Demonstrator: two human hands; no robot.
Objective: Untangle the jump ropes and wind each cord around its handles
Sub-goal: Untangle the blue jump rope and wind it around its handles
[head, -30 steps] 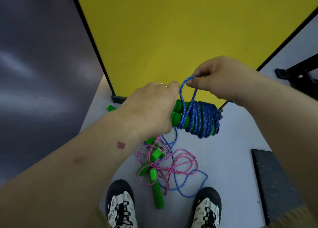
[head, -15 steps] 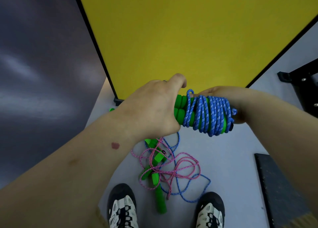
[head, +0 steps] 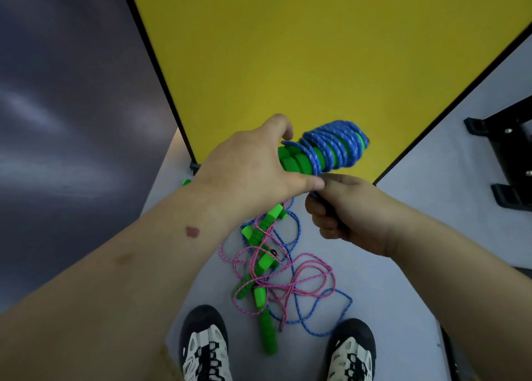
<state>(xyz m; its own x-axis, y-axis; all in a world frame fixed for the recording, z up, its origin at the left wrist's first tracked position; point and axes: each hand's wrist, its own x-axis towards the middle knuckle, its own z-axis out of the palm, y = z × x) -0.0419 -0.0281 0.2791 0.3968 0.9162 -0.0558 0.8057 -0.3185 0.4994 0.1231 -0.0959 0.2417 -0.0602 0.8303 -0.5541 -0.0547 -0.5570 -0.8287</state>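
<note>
Floor (head: 403, 308) pale grey; yellow panel (head: 316, 49) black-edged ahead, dark wall (head: 72, 92) on left, black frame (head: 512, 161) on right. Left hand (head: 247, 170) grips green handles (head: 296, 160) wound with blue cord (head: 336, 144); right hand (head: 348, 210) curled on cord end below. Pink-blue rope tangle (head: 276, 277) on floor between shoes (head: 205, 349)

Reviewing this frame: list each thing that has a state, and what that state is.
Blue cord: wound round the held green handles.
Left hand: grips the handles.
Right hand: curled below the bundle, apparently on the cord's end.
Pink rope: tangled on the floor.
Second blue rope: loose, tangled with it.
</note>
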